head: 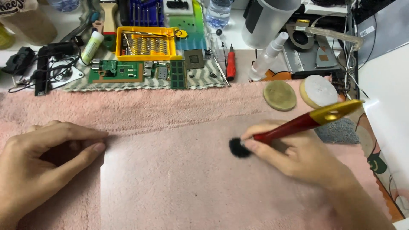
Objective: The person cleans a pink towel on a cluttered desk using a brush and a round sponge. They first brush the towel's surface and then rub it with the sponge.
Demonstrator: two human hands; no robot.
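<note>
Right hand (298,159) grip clenched on brush (294,127); left hand (40,164) curled, empty, wrist cut off

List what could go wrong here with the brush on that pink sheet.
1. The left hand pins only the edge of the pink sheet; brush strokes from the right hand might shift it.
2. Dust could drift onto the bare circuit board and chip beyond the towel.
3. The brush's long handle might knock the spray bottle.
</note>
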